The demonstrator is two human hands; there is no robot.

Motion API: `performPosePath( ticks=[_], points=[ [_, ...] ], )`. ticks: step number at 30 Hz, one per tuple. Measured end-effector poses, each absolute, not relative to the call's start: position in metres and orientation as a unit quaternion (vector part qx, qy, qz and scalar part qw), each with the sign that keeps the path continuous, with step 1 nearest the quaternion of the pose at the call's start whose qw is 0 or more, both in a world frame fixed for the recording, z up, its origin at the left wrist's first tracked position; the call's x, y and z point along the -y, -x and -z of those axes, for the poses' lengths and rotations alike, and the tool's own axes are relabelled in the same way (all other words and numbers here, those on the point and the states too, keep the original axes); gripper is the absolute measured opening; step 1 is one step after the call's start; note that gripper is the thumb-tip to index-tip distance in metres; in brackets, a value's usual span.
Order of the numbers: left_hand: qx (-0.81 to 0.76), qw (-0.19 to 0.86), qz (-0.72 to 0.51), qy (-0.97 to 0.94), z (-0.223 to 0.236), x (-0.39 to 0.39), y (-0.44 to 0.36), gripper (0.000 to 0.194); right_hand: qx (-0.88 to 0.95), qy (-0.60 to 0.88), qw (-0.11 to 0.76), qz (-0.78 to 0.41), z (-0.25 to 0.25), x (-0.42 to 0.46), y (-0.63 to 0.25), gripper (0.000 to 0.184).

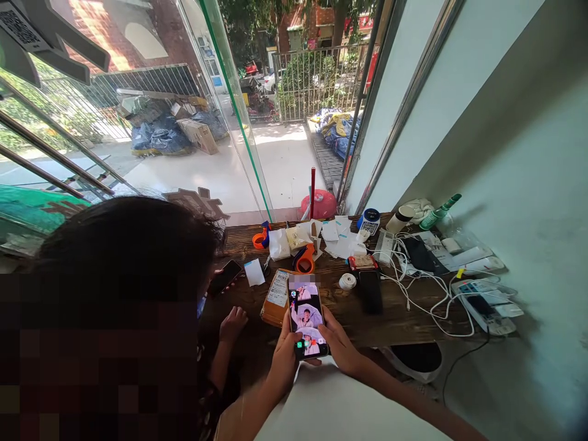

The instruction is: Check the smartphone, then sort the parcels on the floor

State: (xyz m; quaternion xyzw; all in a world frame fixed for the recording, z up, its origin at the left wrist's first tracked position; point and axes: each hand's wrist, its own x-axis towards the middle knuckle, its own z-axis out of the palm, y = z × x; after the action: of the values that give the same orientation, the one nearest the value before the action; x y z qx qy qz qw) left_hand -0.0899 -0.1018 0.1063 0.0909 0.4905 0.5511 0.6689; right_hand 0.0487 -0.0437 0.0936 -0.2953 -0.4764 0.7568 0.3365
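Note:
A smartphone [307, 315] with a lit screen is held upright between both my hands, just in front of the table edge. My left hand [285, 352] wraps its left side, thumb over the lower screen. Around the right side closes my right hand [339, 343], its thumb at the screen's edge. Colourful pictures of a person fill the display. Just behind the phone lies a brown parcel [275, 300] with a white label, partly hidden by it. An orange tape dispenser [304, 260] stands beyond the parcel.
At left, another person's head [133, 257] blocks part of the view; that person holds a dark phone [225, 277]. The wooden table [321, 288] bears a paper roll [348, 281], a black wallet-like item [370, 291], papers [337, 236], tangled white cables [427, 285] and a card terminal [482, 306].

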Motion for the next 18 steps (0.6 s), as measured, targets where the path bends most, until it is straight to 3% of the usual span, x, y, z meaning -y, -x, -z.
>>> performPosePath(
  ticks=[6,10,13,18],
  points=[
    [-0.529,0.635,-0.524,-0.206,-0.105,0.103,0.086,0.121,0.499,0.312,0.332,-0.737,-0.096,0.045,-0.05,0.051],
    [-0.466,0.674,-0.564,-0.105,-0.103,0.105,0.089,0.101,0.477,0.312,0.324,-0.755,-0.092,0.049,-0.049,0.053],
    [-0.474,0.669,-0.565,-0.089,-0.1,0.106,0.089,0.097,0.467,0.317,0.319,-0.761,-0.087,0.052,-0.047,0.055],
    [-0.531,0.636,-0.52,-0.207,-0.094,0.11,0.088,0.117,0.474,0.325,0.336,-0.746,-0.084,0.055,-0.045,0.056]
  ],
)
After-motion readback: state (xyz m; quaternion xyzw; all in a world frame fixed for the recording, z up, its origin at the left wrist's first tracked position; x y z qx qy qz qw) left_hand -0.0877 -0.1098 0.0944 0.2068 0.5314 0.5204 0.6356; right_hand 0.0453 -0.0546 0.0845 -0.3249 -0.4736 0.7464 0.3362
